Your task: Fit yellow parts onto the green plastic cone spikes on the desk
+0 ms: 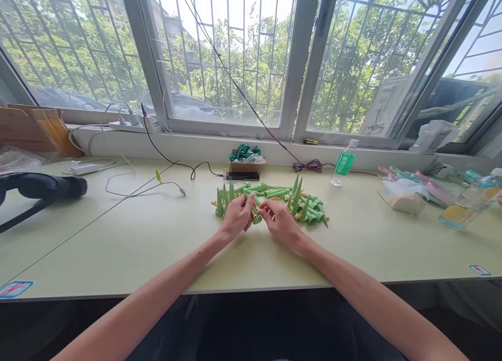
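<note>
A heap of green plastic cone-shaped spikes (pixel 292 198) with small yellow parts lies in the middle of the pale green table (pixel 157 235). My left hand (pixel 237 217) is closed around a green spike with a yellow piece (pixel 255 215) at the near edge of the heap. My right hand (pixel 280 222) is right beside it, fingers pinched at the same piece. A few spikes (pixel 220 200) stand upright at the heap's left end.
Behind the heap are a small box (pixel 243 171) and a green bundle (pixel 243 153). A green-labelled bottle (pixel 344 163) stands to the right, with bags and packets (pixel 408 194) beyond. Cables (pixel 157 181), a power strip (pixel 127 124) and a black object (pixel 39 186) lie at the left.
</note>
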Motion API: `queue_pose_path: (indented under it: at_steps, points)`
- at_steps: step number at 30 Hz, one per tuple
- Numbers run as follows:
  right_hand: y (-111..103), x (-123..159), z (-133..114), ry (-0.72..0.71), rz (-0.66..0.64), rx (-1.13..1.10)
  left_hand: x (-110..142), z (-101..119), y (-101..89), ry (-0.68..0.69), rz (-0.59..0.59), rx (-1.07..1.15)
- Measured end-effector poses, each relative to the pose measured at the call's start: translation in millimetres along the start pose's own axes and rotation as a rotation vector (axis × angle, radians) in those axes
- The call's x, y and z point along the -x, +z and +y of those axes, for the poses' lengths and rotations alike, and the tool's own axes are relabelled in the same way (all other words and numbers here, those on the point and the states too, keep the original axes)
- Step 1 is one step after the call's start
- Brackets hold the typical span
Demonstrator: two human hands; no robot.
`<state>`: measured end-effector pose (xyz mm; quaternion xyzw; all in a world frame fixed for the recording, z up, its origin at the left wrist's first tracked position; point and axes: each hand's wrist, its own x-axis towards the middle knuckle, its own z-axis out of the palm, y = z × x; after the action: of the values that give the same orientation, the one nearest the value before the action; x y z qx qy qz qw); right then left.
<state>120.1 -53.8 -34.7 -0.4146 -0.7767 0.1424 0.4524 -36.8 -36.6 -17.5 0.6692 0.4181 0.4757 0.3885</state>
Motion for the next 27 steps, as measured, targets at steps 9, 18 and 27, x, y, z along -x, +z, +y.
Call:
queue_pose_path:
  at_steps: [9, 18, 27]
  points:
    - [0.1, -0.1, -1.6, -0.016, 0.03, 0.048, 0.0, 1.7, -1.2, -0.027, 0.048, 0.054]
    - [0.2, 0.6, -0.3, -0.027, -0.006, 0.057, 0.9, 4.8, -1.8, -0.043, 0.03, 0.053]
    - [-1.0, 0.3, -2.7, -0.03, -0.015, 0.07, 0.1, 2.5, -2.2, -0.022, 0.04, 0.033]
